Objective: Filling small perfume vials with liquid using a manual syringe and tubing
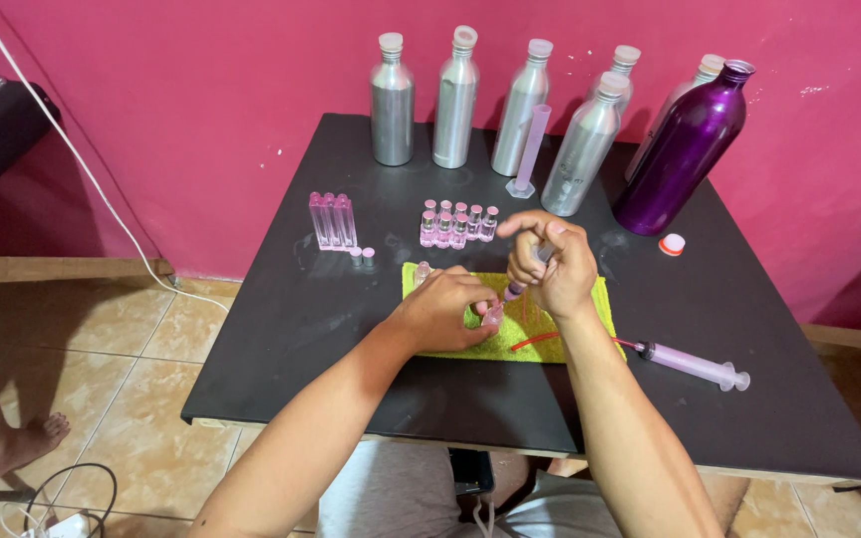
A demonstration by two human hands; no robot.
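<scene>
A bare foot [22, 443] is resting on the tiled floor [151, 339] at far left, beside a white cable [82, 164] running down the pink wall [201, 100]. On the black table [331, 329], a rack of pink tubes [332, 220] is standing upright, with two small vials [362, 256] just beside its base. Behind, five silver bottles [455, 98] are lining the wall, a pink measuring cylinder [529, 151] standing between them. A cluster of pink vials [458, 223] is sitting near the centre, just above a green cloth [540, 334].

Over the cloth, the left hand [440, 311] is closing its fingers around a small pink vial [493, 315], pinning it upright against the fabric. The right hand [553, 261] is gripping a syringe [527, 274], thumb raised over the plunger end, its tip angling down and meeting the mouth of the vial. Another vial [422, 272] is lying at the cloth's upper left corner, partly hidden by the left hand.

Further right, a purple bottle [685, 149] is leaning against the wall, its cap [672, 244] lying near its base. A second, larger syringe [695, 365] with a red tube is lying on the table just beside the cloth's right edge.
</scene>
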